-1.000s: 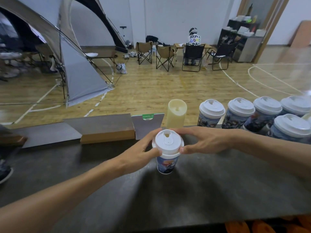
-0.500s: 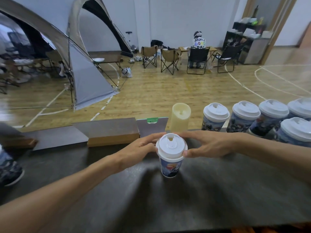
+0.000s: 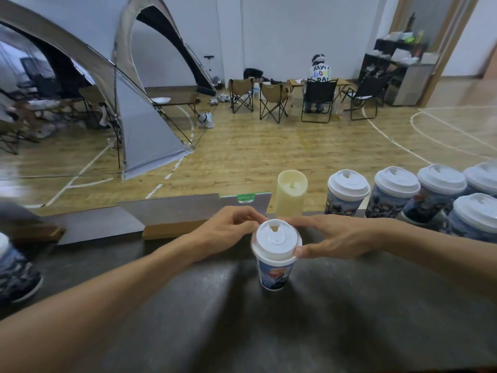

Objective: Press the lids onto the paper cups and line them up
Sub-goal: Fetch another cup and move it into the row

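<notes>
While cup [image 3: 274,273] stands, both hands' fingertips [image 3: 300,251] pinch lid [image 3: 277,240] rim

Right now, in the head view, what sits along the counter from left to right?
Partly cut-off cup → wooden block → left hand → cup being lidded → right hand → finished lidded cups.

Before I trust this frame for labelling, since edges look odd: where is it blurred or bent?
Head view: centre cup and its lid are sharp; the cup at far left and tent are smeared; wide-angle bends the door frame and tilts the lidded cups at right.
</notes>
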Motion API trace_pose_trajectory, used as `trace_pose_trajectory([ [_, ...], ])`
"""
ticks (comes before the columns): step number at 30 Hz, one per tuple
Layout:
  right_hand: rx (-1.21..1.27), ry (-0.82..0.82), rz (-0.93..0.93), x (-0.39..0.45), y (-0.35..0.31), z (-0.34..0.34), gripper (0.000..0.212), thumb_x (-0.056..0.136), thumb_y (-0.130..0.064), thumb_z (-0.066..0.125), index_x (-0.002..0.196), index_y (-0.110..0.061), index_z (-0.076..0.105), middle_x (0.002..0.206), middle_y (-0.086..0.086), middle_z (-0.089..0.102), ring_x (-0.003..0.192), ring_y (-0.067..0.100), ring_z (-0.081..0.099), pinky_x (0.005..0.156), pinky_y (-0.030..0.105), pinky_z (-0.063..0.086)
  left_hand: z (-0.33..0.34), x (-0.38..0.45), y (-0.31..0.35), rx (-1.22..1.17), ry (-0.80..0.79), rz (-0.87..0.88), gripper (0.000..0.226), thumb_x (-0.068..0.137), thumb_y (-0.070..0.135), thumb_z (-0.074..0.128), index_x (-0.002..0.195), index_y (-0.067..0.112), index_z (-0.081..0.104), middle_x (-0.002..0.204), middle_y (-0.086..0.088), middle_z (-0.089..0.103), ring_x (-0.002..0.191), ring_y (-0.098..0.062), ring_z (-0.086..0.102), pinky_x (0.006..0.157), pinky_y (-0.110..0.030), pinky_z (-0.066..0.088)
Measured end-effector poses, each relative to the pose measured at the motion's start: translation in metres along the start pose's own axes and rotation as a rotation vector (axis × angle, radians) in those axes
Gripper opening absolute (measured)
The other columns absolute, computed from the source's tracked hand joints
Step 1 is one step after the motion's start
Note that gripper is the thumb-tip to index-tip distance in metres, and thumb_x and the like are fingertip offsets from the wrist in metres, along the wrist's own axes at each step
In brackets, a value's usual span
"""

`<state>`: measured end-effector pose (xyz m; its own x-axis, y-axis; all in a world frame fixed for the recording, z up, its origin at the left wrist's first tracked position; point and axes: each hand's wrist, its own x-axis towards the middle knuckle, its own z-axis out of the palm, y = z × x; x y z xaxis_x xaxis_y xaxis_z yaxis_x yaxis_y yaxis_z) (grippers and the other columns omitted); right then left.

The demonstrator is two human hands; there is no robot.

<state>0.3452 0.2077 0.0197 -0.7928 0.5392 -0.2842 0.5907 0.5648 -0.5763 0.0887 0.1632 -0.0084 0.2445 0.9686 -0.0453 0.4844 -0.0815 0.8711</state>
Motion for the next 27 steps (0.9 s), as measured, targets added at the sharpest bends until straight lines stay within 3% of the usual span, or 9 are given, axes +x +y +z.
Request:
trace_pose_trajectory([
  [3, -0.038, 0.001, 0.000, 0.001, 0.001, 0.001, 0.056, 0.098, -0.045, 0.061, 0.123, -0.073, 0.019, 0.126, -0.053, 0.025, 0.122, -0.025, 0.030, 0.090, -0.010, 0.019, 0.002, 0.008, 0.000, 0.075, 0.013, 0.029, 0.009, 0.097, 0.015, 0.066, 0.099, 0.012, 0.074, 0.101, -0.003, 0.076, 0.100, -0.019, 0.070, 0.090, -0.026, 0.054],
  [6, -0.060, -0.014, 0.010, 0.003, 0.006, 0.002, 0.056, 0.097, -0.048, 0.060, 0.121, -0.075, 0.017, 0.123, -0.054, 0.022, 0.123, -0.022, 0.025, 0.095, -0.004, 0.020, 0.006, 0.008, -0.002, 0.077, 0.053, 0.032, 0.009, 0.096, 0.010, 0.063, 0.094, 0.012, 0.071, 0.099, -0.010, 0.075, 0.097, -0.026, 0.070, 0.090, -0.035, 0.054],
  [11, -0.077, 0.015, -0.011, -0.001, -0.005, -0.001, 0.054, 0.095, -0.051, 0.064, 0.126, -0.076, 0.027, 0.140, -0.046, 0.034, 0.136, -0.013, 0.033, 0.116, 0.021, 0.028, 0.010, -0.001, 0.004, 0.204, 0.096, 0.041, 0.017, 0.097, 0.019, 0.057, 0.093, 0.027, 0.072, 0.096, 0.009, 0.075, 0.097, -0.012, 0.069, 0.095, -0.044, 0.054],
  [14, -0.185, 0.089, -0.003, 0.001, -0.002, 0.000, 0.068, 0.090, -0.064, 0.060, 0.149, -0.057, 0.028, 0.152, -0.028, 0.041, 0.140, 0.001, 0.039, 0.117, 0.035, 0.033, 0.010, -0.018, 0.016, 0.306, 0.043, 0.047, 0.034, 0.098, 0.026, 0.043, 0.120, 0.031, 0.069, 0.118, 0.016, 0.068, 0.113, -0.005, 0.060, 0.102, -0.032, 0.046],
  [17, -0.404, 0.151, -0.003, 0.003, 0.000, 0.004, 0.079, 0.084, -0.080, 0.048, 0.152, -0.050, 0.022, 0.151, -0.013, 0.046, 0.139, 0.015, 0.040, 0.116, 0.045, 0.031, 0.004, -0.031, 0.017, 0.705, -0.038, 0.107, 0.064, 0.092, 0.056, 0.048, 0.151, 0.032, 0.041, 0.148, 0.012, 0.050, 0.136, -0.007, 0.041, 0.113, -0.027, 0.030],
  [19, -0.466, 0.157, 0.007, 0.001, -0.004, 0.008, 0.086, 0.081, -0.083, 0.049, 0.153, -0.046, 0.022, 0.153, -0.011, 0.042, 0.142, 0.015, 0.034, 0.119, 0.043, 0.022, 0.003, -0.034, 0.013, 0.862, -0.061, 0.123, 0.081, 0.084, 0.076, 0.054, 0.153, 0.038, 0.032, 0.151, 0.017, 0.043, 0.137, -0.004, 0.036, 0.114, -0.025, 0.025],
  [21, -0.527, 0.192, 0.014, -0.002, -0.009, 0.013, 0.095, 0.076, -0.087, 0.052, 0.154, -0.040, 0.023, 0.154, -0.009, 0.039, 0.141, 0.016, 0.031, 0.119, 0.040, 0.019, 0.008, -0.032, 0.009, 0.897, -0.036, 0.164, 0.084, 0.079, 0.084, 0.053, 0.149, 0.042, 0.034, 0.145, 0.019, 0.048, 0.131, -0.002, 0.041, 0.113, -0.024, 0.030],
  [24, -0.544, 0.256, 0.021, -0.005, -0.008, 0.017, 0.092, 0.075, -0.085, 0.055, 0.147, -0.031, 0.038, 0.145, -0.003, 0.045, 0.131, 0.020, 0.038, 0.117, 0.039, 0.024, 0.019, -0.025, 0.007, 0.891, 0.031, 0.171, 0.082, 0.074, 0.087, 0.055, 0.142, 0.043, 0.041, 0.134, 0.022, 0.055, 0.119, 0.000, 0.046, 0.107, -0.024, 0.036],
  [27, -0.505, 0.288, 0.045, -0.019, 0.004, 0.011, 0.073, 0.074, -0.081, 0.061, 0.124, -0.028, 0.050, 0.116, -0.001, 0.047, 0.107, 0.019, 0.044, 0.102, 0.040, 0.038, 0.036, -0.015, 0.018, 0.873, 0.086, 0.168, 0.083, 0.066, 0.092, 0.056, 0.131, 0.041, 0.048, 0.122, 0.022, 0.058, 0.105, 0.000, 0.049, 0.097, -0.024, 0.042],
])
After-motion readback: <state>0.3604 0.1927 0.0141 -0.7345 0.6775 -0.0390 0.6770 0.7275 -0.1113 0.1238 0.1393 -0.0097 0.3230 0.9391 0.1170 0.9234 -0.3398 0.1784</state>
